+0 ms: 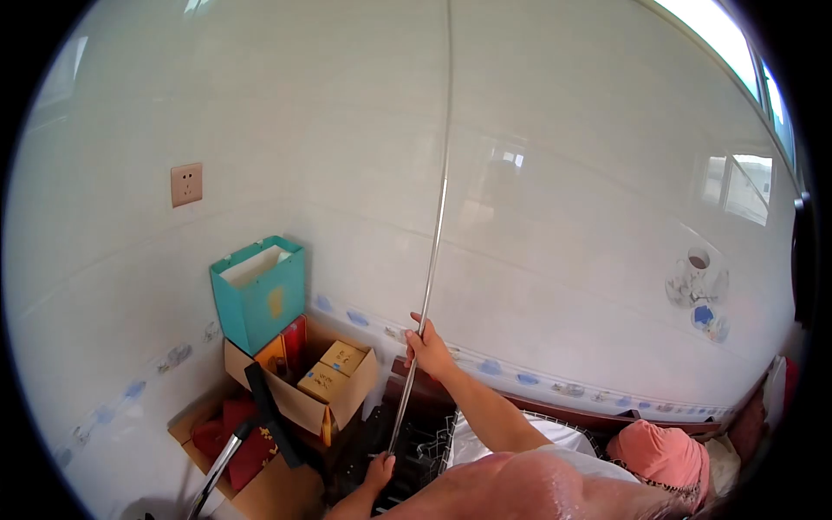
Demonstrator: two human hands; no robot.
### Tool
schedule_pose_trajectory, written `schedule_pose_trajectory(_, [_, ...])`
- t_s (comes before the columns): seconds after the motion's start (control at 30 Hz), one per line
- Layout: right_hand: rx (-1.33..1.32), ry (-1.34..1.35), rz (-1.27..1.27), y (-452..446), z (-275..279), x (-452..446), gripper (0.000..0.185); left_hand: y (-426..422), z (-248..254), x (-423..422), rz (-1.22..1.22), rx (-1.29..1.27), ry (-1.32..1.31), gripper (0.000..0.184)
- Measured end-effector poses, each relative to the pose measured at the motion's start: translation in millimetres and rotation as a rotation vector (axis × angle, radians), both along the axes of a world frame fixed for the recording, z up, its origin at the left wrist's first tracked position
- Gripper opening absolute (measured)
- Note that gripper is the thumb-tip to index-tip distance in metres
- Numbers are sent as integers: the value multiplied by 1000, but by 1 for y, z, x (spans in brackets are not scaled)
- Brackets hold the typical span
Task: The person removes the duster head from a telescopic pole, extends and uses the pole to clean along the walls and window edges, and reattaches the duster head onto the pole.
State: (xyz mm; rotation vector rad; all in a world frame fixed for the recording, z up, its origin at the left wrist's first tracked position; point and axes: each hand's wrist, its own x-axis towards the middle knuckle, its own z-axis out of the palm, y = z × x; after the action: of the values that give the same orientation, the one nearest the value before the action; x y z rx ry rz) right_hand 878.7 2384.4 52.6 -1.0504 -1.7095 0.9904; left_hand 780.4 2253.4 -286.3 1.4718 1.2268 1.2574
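Observation:
A long, thin metal pole [433, 251] runs upright with a slight tilt in front of the tiled wall, its top beyond the upper edge of the head view. My right hand [427, 349] is wrapped round it at about mid-height of the visible part. Lower down, my left hand [379, 472] grips the pole near its bottom visible part. What lies below that hand is hard to make out against dark things.
Left of the pole, a teal paper bag [260, 290] stands behind a cardboard box [334, 409] holding yellow boxes [331, 371]. A black cleaning head [273, 416] on a silver tube leans nearby. Pink cloth [663, 455] lies right. A socket [186, 185] is on the wall.

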Motion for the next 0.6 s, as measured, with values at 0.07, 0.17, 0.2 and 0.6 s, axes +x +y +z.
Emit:
schedule_pose_trajectory(0.07, [-5, 31, 15, -21, -12, 14, 46, -20, -7, -2, 52, 11, 99, 34])
schedule_pose_trajectory(0.17, [-27, 127, 53, -57, -29, 24, 46, -63, -13, -13, 10, -146, 179, 34])
schedule_pose_trajectory(0.2, [-37, 190, 66, -69, -34, 28, 46, -79, -6, -14, 25, -159, 182, 34])
schedule_pose_trajectory(0.6, [-178, 416, 270, -188, -56, 31, 46, -225, -24, 1, 105, -378, 211, 40])
